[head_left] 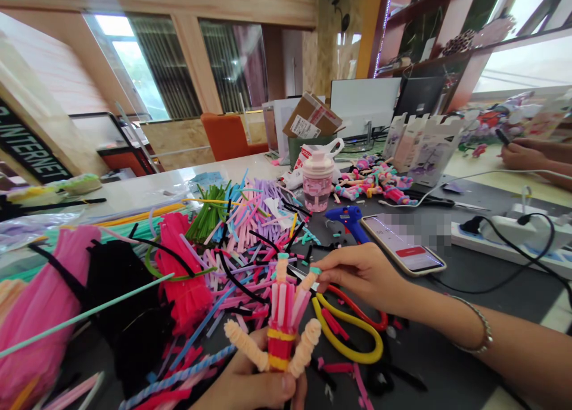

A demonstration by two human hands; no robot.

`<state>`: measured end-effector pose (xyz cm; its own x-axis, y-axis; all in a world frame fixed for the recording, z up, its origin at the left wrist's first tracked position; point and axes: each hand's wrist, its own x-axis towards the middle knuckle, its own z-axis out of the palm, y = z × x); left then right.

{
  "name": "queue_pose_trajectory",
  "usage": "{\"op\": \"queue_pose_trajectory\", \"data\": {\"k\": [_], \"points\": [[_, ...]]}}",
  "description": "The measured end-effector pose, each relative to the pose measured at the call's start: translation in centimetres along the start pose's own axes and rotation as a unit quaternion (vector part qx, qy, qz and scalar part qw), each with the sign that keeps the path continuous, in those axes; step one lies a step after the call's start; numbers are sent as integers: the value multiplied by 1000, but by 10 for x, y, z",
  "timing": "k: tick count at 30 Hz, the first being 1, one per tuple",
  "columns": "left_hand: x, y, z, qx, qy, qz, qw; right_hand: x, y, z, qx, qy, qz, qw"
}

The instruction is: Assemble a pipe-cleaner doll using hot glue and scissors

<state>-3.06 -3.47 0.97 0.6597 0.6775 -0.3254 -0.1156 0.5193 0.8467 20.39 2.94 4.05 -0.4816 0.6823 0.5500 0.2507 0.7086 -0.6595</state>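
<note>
My left hand [252, 383] is closed around the lower end of a pipe-cleaner doll [280, 341]. The doll has a red body with yellow bands, two peach limbs spread to the sides, and pink-striped legs pointing up with teal tips. At the tip of the doll's right-hand leg, the thumb and fingers of my right hand [364, 273] are pinched together. Just below that hand lie scissors [378, 350] with a yellow and a red handle, their blades partly hidden. The part of the doll inside my left palm is out of sight.
Cut pipe cleaners [245, 219] cover the table's middle, with pink and black bundles [53, 303] at left. Beyond are a blue glue gun [351, 219], a phone [402, 243], a cup [317, 186], finished dolls [379, 183] and a power strip [482, 246]. Another person's hand [522, 154] is far right.
</note>
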Motion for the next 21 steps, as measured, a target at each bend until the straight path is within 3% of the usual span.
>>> {"op": "queue_pose_trajectory", "data": {"k": [3,10,16,21], "points": [[1,-4,-2,9,-1,13,1000,2,2,-3,12,0,17,1000],[0,-4,-4,31,-24,1,999,8,9,-9,91,-25,-16,995],[-3,3,1,22,-25,-30,999,9,11,-10,87,-52,-31,994],[0,-7,-3,9,-27,-24,999,8,13,-10,80,-59,-39,994]]}}
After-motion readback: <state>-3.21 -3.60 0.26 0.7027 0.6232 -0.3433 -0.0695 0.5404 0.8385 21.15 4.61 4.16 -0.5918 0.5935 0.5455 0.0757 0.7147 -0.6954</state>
